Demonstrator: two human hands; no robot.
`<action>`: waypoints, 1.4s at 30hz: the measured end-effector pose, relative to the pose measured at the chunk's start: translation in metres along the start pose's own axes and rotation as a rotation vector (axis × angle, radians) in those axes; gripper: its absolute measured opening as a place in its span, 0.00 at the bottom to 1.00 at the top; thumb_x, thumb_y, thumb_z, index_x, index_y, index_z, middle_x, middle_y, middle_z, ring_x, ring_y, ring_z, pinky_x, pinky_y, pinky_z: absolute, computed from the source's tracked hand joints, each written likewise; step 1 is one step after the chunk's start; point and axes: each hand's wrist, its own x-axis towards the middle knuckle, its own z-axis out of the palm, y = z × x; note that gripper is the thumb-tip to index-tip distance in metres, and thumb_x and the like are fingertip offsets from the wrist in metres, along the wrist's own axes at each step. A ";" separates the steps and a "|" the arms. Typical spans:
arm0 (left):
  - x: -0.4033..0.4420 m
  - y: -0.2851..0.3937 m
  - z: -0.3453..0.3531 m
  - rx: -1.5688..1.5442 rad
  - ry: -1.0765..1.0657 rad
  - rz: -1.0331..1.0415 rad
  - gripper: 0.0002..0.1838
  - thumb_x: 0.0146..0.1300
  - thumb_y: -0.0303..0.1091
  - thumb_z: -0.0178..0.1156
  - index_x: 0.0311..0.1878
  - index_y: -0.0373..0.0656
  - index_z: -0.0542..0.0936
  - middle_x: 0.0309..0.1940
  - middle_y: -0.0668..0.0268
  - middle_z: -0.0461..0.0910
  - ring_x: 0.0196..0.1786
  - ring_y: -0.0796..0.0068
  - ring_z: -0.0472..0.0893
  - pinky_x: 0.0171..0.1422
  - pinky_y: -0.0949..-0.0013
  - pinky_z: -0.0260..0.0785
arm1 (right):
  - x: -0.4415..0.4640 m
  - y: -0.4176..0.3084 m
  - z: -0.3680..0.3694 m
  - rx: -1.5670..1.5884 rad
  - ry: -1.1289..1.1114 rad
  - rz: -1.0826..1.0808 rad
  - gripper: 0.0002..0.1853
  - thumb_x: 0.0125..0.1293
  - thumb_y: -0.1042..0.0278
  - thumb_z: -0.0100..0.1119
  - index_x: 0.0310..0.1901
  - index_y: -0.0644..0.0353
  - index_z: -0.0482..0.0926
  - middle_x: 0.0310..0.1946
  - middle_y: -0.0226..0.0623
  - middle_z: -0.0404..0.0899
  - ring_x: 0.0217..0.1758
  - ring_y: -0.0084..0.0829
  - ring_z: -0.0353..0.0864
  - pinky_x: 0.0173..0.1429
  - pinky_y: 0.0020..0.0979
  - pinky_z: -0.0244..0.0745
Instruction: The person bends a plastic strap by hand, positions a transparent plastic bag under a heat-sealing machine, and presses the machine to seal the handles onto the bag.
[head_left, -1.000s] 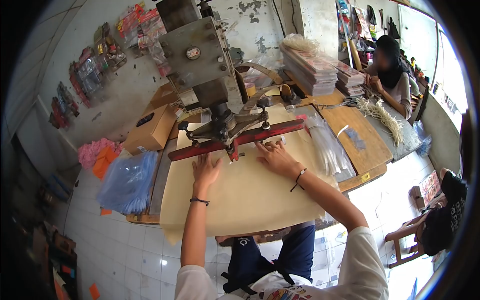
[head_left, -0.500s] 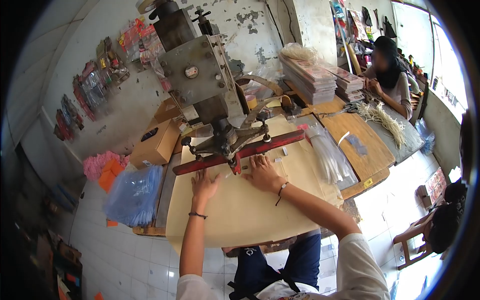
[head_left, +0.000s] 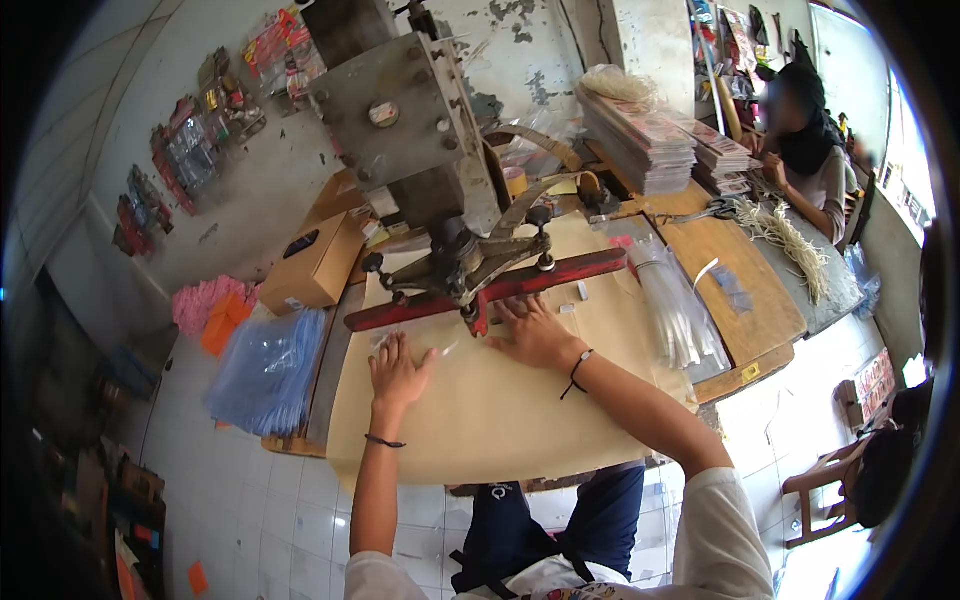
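Note:
A tan sheet (head_left: 490,420) covers the table in front of me, and both palms lie on it. My left hand (head_left: 400,370) is flat with its fingers spread, a short gap from the left part of a red bar (head_left: 580,268). Close to the bar's middle, my right hand (head_left: 540,335) is spread too, its fingertips near the bar's lower edge. The bar hangs from the metal head of a press (head_left: 455,260). Some clear plastic shows faintly between my hands; its outline is hard to make out. Small pale pieces (head_left: 568,309) lie right of my right hand.
Blue plastic sheets (head_left: 265,370) are stacked at the left, near a cardboard box (head_left: 325,265) with a phone (head_left: 301,243) on it. Clear plastic strips (head_left: 670,310) lie at the right. Behind them stand printed packs (head_left: 640,145). A co-worker (head_left: 815,170) sits at the far right.
The camera view has shifted slightly. My left hand has drawn back a little from the red bar. My right hand stays close to the bar, still spread on the sheet.

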 end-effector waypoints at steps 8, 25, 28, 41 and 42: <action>0.001 -0.031 0.003 -0.069 0.032 0.016 0.52 0.69 0.75 0.40 0.82 0.41 0.53 0.84 0.56 0.50 0.85 0.54 0.49 0.84 0.38 0.37 | 0.002 0.000 0.000 0.015 -0.032 -0.102 0.38 0.74 0.38 0.49 0.75 0.59 0.67 0.77 0.46 0.62 0.80 0.57 0.56 0.81 0.66 0.42; -0.040 -0.064 -0.003 -0.089 0.065 -0.007 0.45 0.73 0.67 0.44 0.81 0.43 0.56 0.82 0.55 0.53 0.84 0.53 0.51 0.84 0.39 0.37 | -0.004 -0.006 -0.011 0.092 -0.037 -0.071 0.36 0.75 0.45 0.54 0.74 0.65 0.64 0.75 0.48 0.65 0.80 0.51 0.57 0.85 0.55 0.41; -0.064 -0.062 -0.001 -0.101 0.147 0.025 0.43 0.72 0.64 0.50 0.78 0.39 0.61 0.80 0.53 0.58 0.81 0.52 0.57 0.80 0.35 0.43 | -0.005 -0.004 -0.008 0.091 -0.044 -0.071 0.37 0.75 0.45 0.53 0.74 0.66 0.63 0.75 0.50 0.64 0.81 0.51 0.56 0.85 0.55 0.41; -0.191 -0.021 -0.004 -0.002 0.320 0.079 0.39 0.70 0.56 0.58 0.72 0.33 0.69 0.69 0.52 0.71 0.66 0.56 0.70 0.72 0.43 0.52 | -0.011 -0.004 -0.022 0.077 -0.222 -0.088 0.35 0.76 0.52 0.52 0.74 0.70 0.62 0.78 0.57 0.56 0.83 0.55 0.49 0.85 0.47 0.47; -0.199 -0.016 -0.011 -0.016 0.290 0.077 0.38 0.70 0.55 0.58 0.72 0.33 0.69 0.68 0.52 0.72 0.65 0.56 0.69 0.72 0.44 0.51 | -0.013 -0.004 -0.027 0.056 -0.242 -0.120 0.33 0.77 0.53 0.52 0.74 0.69 0.62 0.78 0.57 0.56 0.83 0.55 0.48 0.85 0.46 0.48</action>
